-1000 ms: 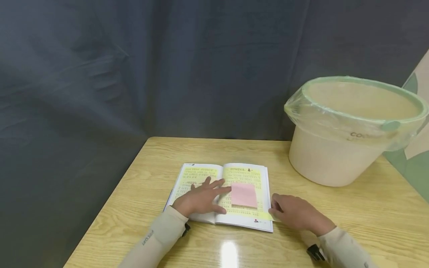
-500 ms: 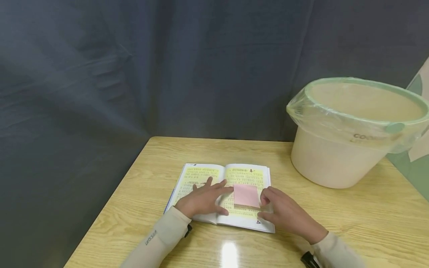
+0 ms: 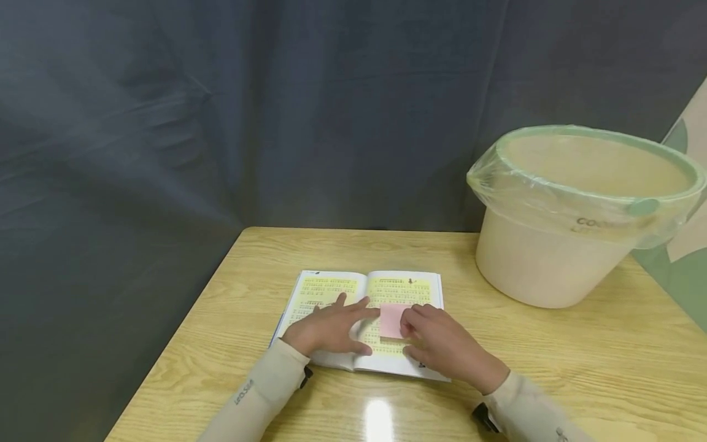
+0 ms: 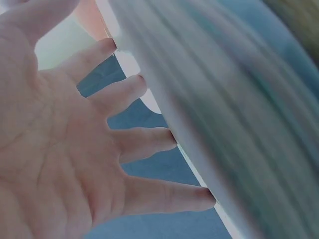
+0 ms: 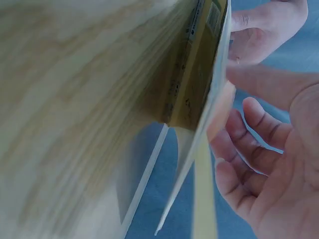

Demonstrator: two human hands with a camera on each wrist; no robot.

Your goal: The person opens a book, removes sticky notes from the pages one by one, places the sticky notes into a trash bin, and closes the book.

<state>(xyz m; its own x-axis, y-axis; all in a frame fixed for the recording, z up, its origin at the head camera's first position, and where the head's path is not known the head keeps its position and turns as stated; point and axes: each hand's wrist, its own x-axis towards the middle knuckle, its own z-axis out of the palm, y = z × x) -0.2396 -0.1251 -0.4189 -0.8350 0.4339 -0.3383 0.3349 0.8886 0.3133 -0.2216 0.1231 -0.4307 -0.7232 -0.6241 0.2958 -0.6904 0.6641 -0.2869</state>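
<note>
An open book [image 3: 405, 368] with yellow-highlighted text lies on the table, a pink sticky note pad [image 3: 391, 320] on its right-hand page. My left hand [image 3: 331, 328] rests spread over the middle of the book; its fingertips [image 4: 164, 137] meet the paper in the left wrist view. Over the right half of the pad is my right hand [image 3: 447, 344], fingers loosely bent, with a gap between thumb and index finger. In the right wrist view a blurred pale yellow strip [image 5: 204, 199] runs beside the curled fingers [image 5: 239, 164] and the page edge.
A large cream bucket [image 3: 547, 264] with a green rim and clear plastic draped over it stands at the right on the wooden table [image 3: 359, 245]. A dark curtain [image 3: 353, 123] hangs behind the table and down its left side.
My right hand has moved left from the book's lower right edge onto the pink pad. The yellow strip seen earlier by that hand no longer shows in the head view. My left hand stays put.
</note>
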